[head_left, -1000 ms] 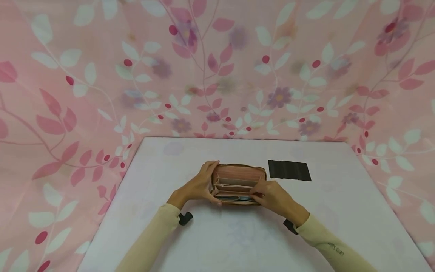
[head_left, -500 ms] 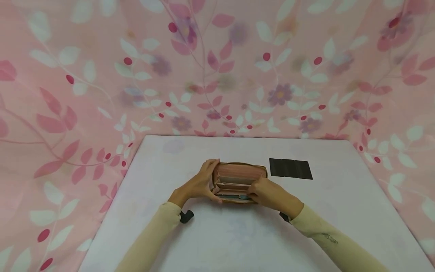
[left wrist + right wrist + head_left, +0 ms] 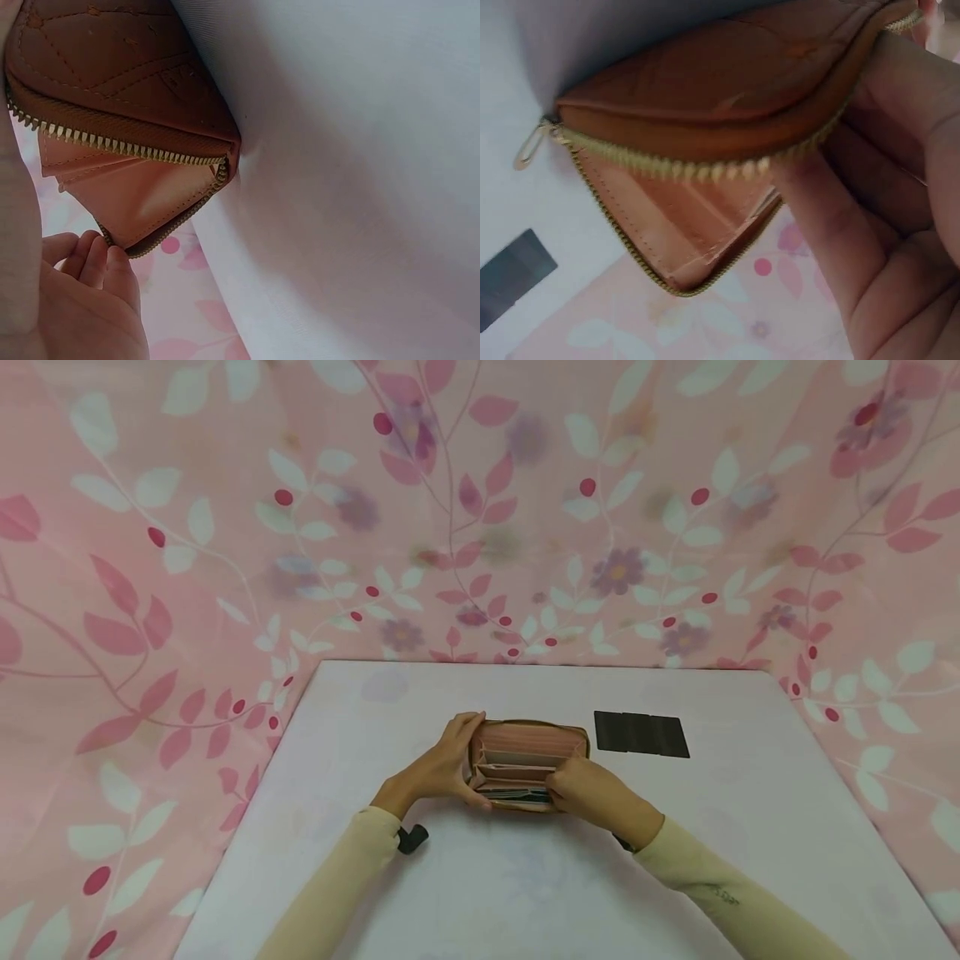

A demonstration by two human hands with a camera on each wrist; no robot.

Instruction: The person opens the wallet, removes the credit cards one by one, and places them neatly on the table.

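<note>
A brown leather zip-around wallet [image 3: 531,739] stands open on the white table, its pink-tan inside facing up. Several card edges [image 3: 517,795] show in the slots along its near wall. My left hand [image 3: 442,768] grips the wallet's left end, thumb at the near edge and fingers toward the far edge. In the left wrist view, fingertips touch the far zipped corner. My right hand [image 3: 588,787] has its curled fingers inside the wallet's right end, by the card slots. The right wrist view shows fingers [image 3: 817,217] passing behind the toothed zip edge; their tips are hidden.
Dark flat cards [image 3: 642,734] lie side by side on the table [image 3: 480,893], right of the wallet. A zip pull [image 3: 531,146] hangs off the wallet's corner. Pink floral cloth [image 3: 480,527] covers the walls behind and beside the table.
My right hand has shifted slightly left and its fingers have moved deeper into the wallet. The card edges beside it look darker now. The left hand keeps its grip.
</note>
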